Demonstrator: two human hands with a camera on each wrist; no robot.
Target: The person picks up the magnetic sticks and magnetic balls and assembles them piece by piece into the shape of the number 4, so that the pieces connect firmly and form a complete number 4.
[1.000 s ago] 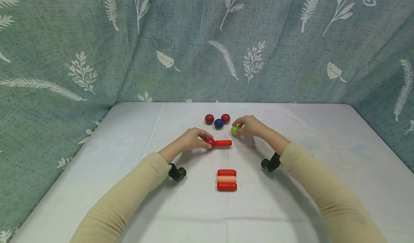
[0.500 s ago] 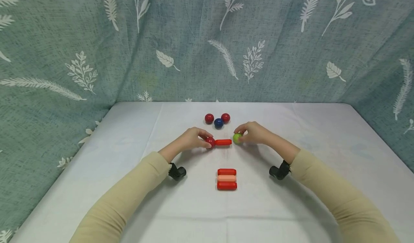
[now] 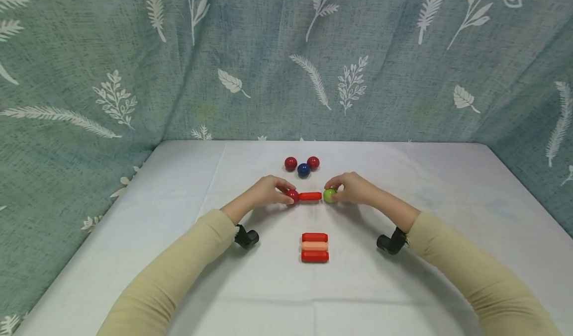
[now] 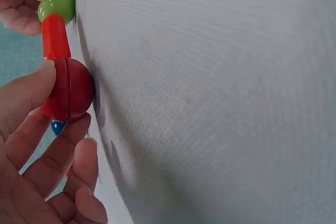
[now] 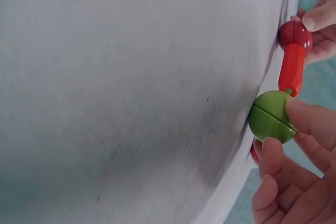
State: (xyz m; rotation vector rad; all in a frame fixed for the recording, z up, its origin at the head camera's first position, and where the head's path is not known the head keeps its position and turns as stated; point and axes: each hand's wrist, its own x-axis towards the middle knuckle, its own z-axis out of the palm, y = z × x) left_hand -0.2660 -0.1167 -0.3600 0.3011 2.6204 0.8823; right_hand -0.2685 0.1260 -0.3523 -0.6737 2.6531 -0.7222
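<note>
My left hand pinches a dark red ball between thumb and fingers at the middle of the table. A bright red faceted rod extends from that ball toward the right, its left end against the ball. At the rod's right end, my right hand grips a lime green ball that has a seam line around it. In the right wrist view the green ball sits right at the rod's tip, where a small green bit shows. Both hands are low over the white cloth.
Behind the hands lie a blue ball and two dark red balls. Nearer the front, two red rods flank a peach rod in a stack of rows. A patterned green curtain hangs behind the white-covered table.
My right hand has brought the green ball toward me and slightly right, down to the rod's free end. The left hand stays in place with the red ball.
</note>
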